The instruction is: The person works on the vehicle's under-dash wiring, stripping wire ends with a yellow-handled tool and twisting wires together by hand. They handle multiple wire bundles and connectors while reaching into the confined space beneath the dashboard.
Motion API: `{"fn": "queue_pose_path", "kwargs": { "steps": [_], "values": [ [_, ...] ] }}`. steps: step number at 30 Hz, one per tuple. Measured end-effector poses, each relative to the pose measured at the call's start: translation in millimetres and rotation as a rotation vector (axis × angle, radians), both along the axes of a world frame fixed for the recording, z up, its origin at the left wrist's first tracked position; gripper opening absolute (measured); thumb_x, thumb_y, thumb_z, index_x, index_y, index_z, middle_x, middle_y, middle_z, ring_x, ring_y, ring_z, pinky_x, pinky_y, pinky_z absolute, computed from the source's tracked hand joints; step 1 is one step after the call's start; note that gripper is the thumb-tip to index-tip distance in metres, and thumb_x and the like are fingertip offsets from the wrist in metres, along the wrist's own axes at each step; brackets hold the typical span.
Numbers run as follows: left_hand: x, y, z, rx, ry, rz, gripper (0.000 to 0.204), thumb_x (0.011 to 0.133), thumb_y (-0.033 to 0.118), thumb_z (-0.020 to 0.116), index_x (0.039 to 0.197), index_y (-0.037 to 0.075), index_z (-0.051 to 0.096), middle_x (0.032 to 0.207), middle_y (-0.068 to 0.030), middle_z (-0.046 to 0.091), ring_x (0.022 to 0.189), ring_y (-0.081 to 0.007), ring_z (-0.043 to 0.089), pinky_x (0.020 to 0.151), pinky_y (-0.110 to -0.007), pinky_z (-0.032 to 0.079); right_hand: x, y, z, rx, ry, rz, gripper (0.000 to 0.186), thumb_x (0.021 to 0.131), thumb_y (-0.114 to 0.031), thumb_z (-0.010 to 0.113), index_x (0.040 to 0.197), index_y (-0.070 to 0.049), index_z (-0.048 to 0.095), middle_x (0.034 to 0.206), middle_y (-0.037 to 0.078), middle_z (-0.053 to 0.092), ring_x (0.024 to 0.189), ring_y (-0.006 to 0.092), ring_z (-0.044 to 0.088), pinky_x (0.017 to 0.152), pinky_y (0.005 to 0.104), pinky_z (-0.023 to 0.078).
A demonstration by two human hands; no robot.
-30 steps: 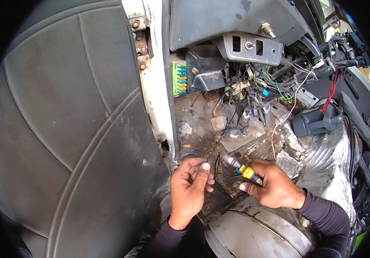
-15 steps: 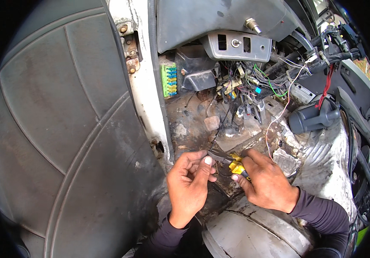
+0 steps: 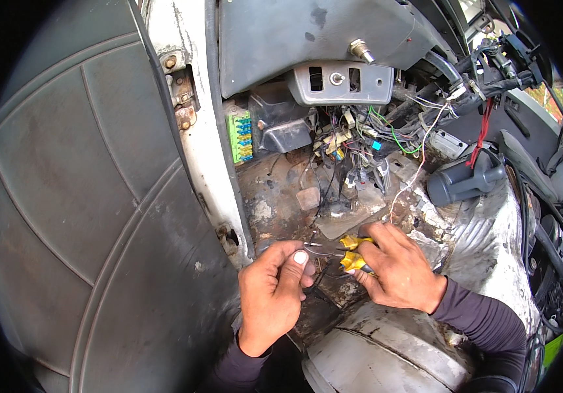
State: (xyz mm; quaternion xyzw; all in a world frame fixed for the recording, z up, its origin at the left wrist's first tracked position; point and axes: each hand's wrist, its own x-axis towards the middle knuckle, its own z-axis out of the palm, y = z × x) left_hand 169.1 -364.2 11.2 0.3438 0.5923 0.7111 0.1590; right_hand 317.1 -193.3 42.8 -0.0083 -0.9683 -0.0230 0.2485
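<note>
My left hand [image 3: 272,288] is closed in a pinch, thumb against forefinger, on a thin wire [image 3: 314,244] whose light end sticks out to the right. Closed around a pair of pliers [image 3: 355,261] with yellow and dark handles is my right hand [image 3: 399,267]. The handles stand apart, and the tool's narrow jaws point left at the wire by my left fingertips. Whether the jaws touch the wire is too small to tell. A pale pinkish wire [image 3: 404,188] hangs down behind my right hand.
A tangle of loose wires and connectors [image 3: 353,141] hangs under the grey switch panel [image 3: 340,84]. A green fuse block [image 3: 239,139] sits by the white door pillar [image 3: 196,131]. The dark door panel [image 3: 78,196] fills the left. A grey steering column cover [image 3: 458,182] lies right.
The view has shifted, so the cab appears slightly left and up. The pliers' handles have spread apart, and their jaws have drawn back a little from my left fingertips.
</note>
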Motion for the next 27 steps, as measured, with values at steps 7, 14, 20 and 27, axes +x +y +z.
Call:
{"fn": "queue_pose_path", "kwargs": {
  "steps": [7, 14, 20, 27],
  "values": [
    [-4, 20, -10, 0.089, 0.354, 0.195, 0.018, 0.095, 0.009, 0.078, 0.095, -0.002, 0.064, 0.076, 0.0010, 0.061, 0.069, -0.0042, 0.051, 0.062, -0.023, 0.043, -2, 17, 20, -0.821, -0.321, 0.125, 0.031, 0.099, -0.031, 0.073, 0.104, -0.001, 0.068, 0.084, 0.016, 0.063, 0.079, 0.0309, 0.062, 0.075, 0.0433, 0.049],
    [-13, 46, -17, 0.201, 0.431, 0.324, 0.029, 0.083, 0.003, 0.087, 0.076, 0.000, 0.059, 0.066, 0.0029, 0.057, 0.068, -0.0035, 0.046, 0.061, -0.023, 0.040, -4, 17, 14, -0.814, -0.234, 0.060, 0.039, 0.100, -0.037, 0.072, 0.107, 0.001, 0.070, 0.094, 0.014, 0.064, 0.091, 0.0306, 0.064, 0.081, 0.0427, 0.049],
    [-21, 64, -21, 0.259, 0.444, 0.339, 0.029, 0.080, 0.008, 0.090, 0.077, -0.001, 0.064, 0.063, -0.0016, 0.059, 0.063, -0.0064, 0.047, 0.058, -0.026, 0.041, -4, 9, 2, -0.802, -0.170, -0.104, 0.041, 0.100, -0.039, 0.069, 0.111, 0.001, 0.072, 0.105, 0.017, 0.065, 0.102, 0.0378, 0.066, 0.089, 0.0461, 0.051],
    [-23, 74, -20, 0.248, 0.430, 0.305, 0.030, 0.082, 0.004, 0.087, 0.075, 0.000, 0.058, 0.064, 0.0013, 0.054, 0.064, -0.0051, 0.044, 0.058, -0.025, 0.038, -6, 0, -6, -0.766, -0.053, -0.160, 0.035, 0.099, -0.031, 0.072, 0.105, 0.004, 0.068, 0.102, 0.018, 0.063, 0.098, 0.0379, 0.064, 0.086, 0.0457, 0.050]
  ]
}}
